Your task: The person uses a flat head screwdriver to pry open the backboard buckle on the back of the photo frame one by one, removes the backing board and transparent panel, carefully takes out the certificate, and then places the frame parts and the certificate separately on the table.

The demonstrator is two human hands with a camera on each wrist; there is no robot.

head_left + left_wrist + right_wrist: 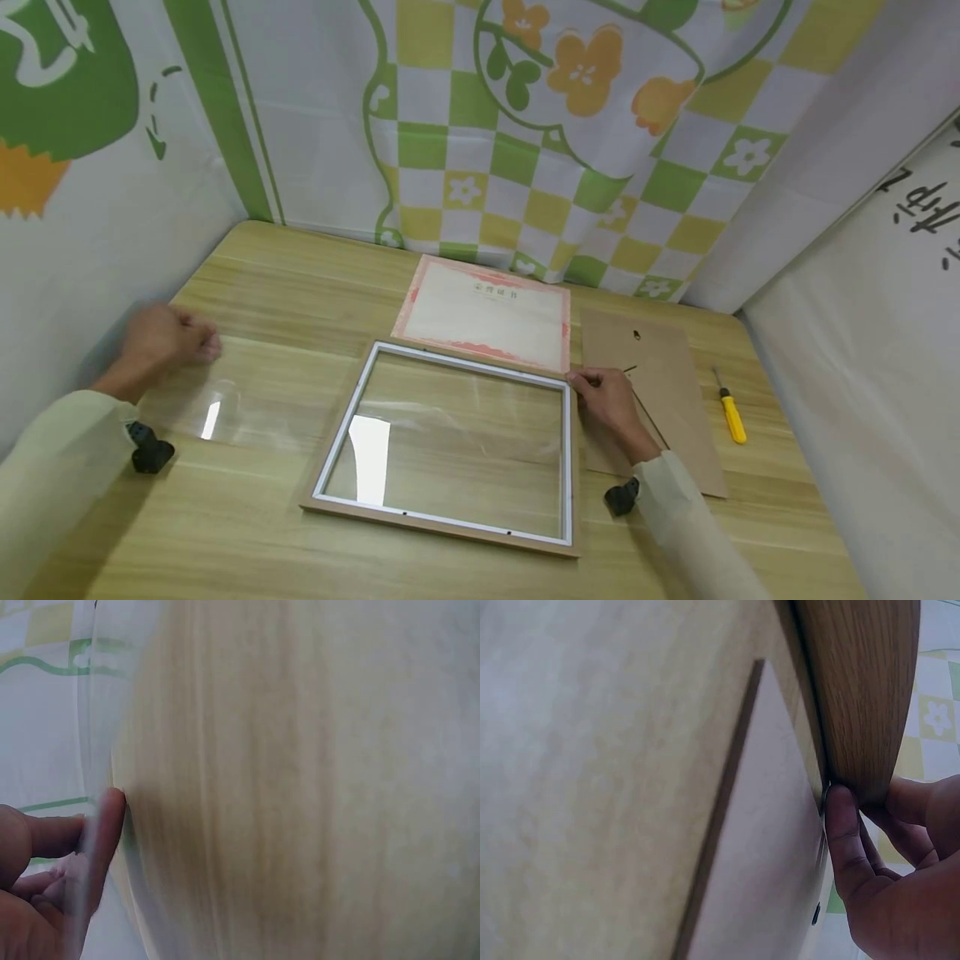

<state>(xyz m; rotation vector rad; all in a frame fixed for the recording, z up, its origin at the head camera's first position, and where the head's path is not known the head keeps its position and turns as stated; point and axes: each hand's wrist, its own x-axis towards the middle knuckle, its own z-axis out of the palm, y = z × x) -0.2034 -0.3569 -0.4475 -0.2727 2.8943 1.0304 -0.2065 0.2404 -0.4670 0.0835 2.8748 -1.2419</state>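
My left hand [168, 337] pinches the edge of a clear sheet [251, 408] between thumb and finger, left of a picture frame [442, 521]. In the left wrist view that sheet's edge [91, 862] runs between the digits. The frame is wooden with a pale inner lip, and the table shows through its middle, where a reflection lies. My right hand [607, 404] grips the frame's far right corner. Seen from the right wrist, thumb and fingers sit on either side of the wooden bar [866, 697].
A pink-bordered certificate [491, 312] lies behind the frame. On the right rests a brown backing board [675, 392] with a small hanger, partly under my right wrist. Farther right lies a yellow-handled screwdriver [732, 417]. Patterned curtains [480, 150] rise beyond the table's back edge.
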